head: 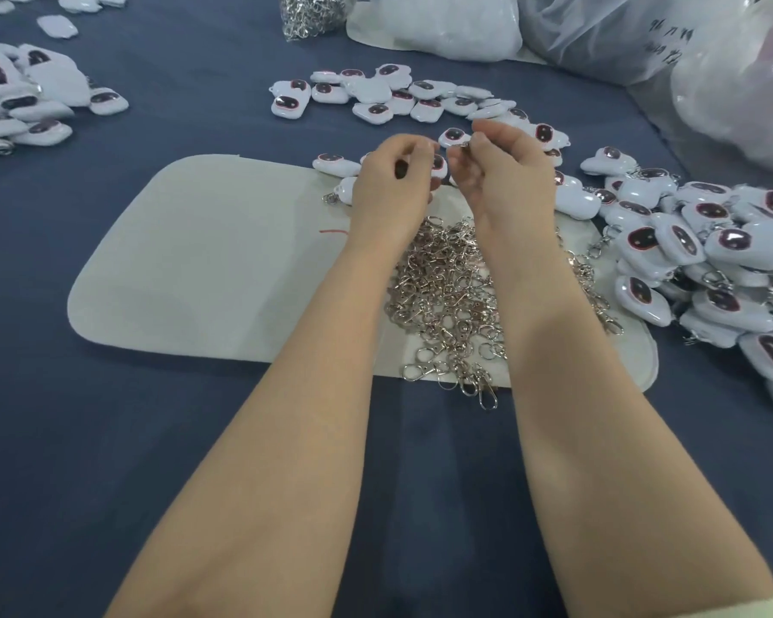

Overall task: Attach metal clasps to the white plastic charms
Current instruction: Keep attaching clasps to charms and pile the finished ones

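Left hand (393, 180) gripping white charm (439, 165); right hand (503, 171) pinching metal clasp (463, 146); both hovering above clasp pile (447, 296) on desk (152, 439).

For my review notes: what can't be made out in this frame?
Head view:
- Join of clasp and charm: covered by the left hand and right hand that hold them.
- Writing on the plastic bag: too small, creased.
- Charm pile at right: cut by the frame edge.
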`<state>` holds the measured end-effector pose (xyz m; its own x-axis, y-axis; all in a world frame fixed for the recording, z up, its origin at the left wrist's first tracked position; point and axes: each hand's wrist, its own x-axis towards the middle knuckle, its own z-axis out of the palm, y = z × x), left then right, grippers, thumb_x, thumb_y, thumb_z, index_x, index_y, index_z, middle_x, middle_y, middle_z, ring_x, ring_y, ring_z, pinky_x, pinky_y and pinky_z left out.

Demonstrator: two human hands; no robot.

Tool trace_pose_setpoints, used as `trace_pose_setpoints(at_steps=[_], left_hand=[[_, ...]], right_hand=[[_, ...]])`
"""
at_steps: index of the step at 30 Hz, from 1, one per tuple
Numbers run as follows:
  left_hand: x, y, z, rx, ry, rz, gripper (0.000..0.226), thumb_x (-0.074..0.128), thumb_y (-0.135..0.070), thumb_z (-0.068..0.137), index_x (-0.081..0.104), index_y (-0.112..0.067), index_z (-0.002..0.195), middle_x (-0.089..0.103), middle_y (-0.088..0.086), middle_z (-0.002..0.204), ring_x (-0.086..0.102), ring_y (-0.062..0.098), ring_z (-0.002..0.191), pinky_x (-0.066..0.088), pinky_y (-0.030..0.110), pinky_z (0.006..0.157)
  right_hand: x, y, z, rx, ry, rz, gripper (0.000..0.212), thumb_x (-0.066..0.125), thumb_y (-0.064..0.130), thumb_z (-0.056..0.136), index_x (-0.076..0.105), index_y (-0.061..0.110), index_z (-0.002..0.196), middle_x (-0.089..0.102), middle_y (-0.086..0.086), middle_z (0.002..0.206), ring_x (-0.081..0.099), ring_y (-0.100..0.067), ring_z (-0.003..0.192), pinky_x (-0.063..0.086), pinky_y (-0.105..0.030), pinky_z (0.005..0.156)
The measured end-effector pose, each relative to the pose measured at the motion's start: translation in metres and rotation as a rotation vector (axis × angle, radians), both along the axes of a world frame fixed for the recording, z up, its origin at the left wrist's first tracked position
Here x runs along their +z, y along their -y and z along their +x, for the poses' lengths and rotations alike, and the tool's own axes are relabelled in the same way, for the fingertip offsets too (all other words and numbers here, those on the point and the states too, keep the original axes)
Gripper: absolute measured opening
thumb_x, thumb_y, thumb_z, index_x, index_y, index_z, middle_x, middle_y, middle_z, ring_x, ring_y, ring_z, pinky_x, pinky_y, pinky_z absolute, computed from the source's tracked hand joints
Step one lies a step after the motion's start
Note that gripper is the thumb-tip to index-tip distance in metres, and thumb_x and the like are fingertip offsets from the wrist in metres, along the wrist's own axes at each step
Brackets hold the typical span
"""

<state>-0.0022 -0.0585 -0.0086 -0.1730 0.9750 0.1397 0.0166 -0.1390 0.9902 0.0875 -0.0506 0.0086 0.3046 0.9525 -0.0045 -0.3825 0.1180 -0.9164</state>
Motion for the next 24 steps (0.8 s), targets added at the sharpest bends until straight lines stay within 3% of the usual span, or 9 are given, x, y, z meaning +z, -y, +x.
trace_pose_setpoints(at_steps=[4, 11, 14, 19, 24], left_hand=[[-0.0019, -0.0012, -0.0007, 0.009, -0.073, -0.004, 0.03, 0.053, -0.028, 0.096, 0.062, -0.019, 0.069, 0.062, 0.0, 0.071, 0.06, 0.019, 0.076, 0.052, 0.048, 0.088], [0.0003, -0.0006, -0.001, -0.014, 0.008, -0.024, 0.015, 0.053, -0.013, 0.094, 0.068, -0.01, 0.09, 0.056, -0.005, 0.067, 0.055, 0.013, 0.072, 0.053, 0.038, 0.085], [0.0013, 0.0006, -0.0017, -0.029, 0.044, -0.027, 0.015, 0.052, -0.01, 0.094, 0.067, -0.01, 0.094, 0.059, 0.001, 0.077, 0.054, 0.015, 0.074, 0.053, 0.036, 0.083], [0.0002, -0.0021, -0.002, 0.022, 0.037, -0.042, 0.018, 0.057, -0.01, 0.091, 0.061, -0.022, 0.079, 0.062, 0.006, 0.083, 0.056, 0.02, 0.081, 0.051, 0.048, 0.092], [-0.0006, -0.0029, -0.0015, 0.024, 0.037, -0.03, 0.017, 0.057, -0.01, 0.091, 0.062, -0.023, 0.08, 0.063, 0.003, 0.081, 0.057, 0.019, 0.082, 0.051, 0.048, 0.091]], right_hand=[[-0.0042, -0.0015, -0.0023, 0.028, 0.132, 0.04, 0.017, 0.048, -0.006, 0.093, 0.056, 0.007, 0.084, 0.061, -0.009, 0.076, 0.064, -0.017, 0.064, 0.057, -0.028, 0.07], [-0.0039, 0.0, -0.0029, 0.091, 0.086, 0.037, 0.019, 0.045, -0.009, 0.091, 0.055, 0.006, 0.086, 0.06, -0.009, 0.078, 0.063, -0.015, 0.063, 0.058, -0.036, 0.077], [-0.0046, 0.0003, -0.0033, 0.109, 0.13, 0.018, 0.02, 0.045, -0.008, 0.09, 0.055, 0.008, 0.084, 0.059, -0.006, 0.075, 0.06, -0.017, 0.064, 0.056, -0.037, 0.078], [-0.0075, -0.0006, -0.0039, 0.084, 0.254, 0.031, 0.022, 0.044, -0.008, 0.088, 0.056, 0.009, 0.082, 0.059, -0.006, 0.074, 0.06, -0.012, 0.059, 0.054, -0.025, 0.063], [-0.007, 0.0008, -0.0031, 0.073, 0.302, 0.04, 0.023, 0.045, -0.008, 0.086, 0.057, 0.011, 0.081, 0.059, -0.005, 0.074, 0.058, -0.007, 0.053, 0.049, -0.019, 0.056]])
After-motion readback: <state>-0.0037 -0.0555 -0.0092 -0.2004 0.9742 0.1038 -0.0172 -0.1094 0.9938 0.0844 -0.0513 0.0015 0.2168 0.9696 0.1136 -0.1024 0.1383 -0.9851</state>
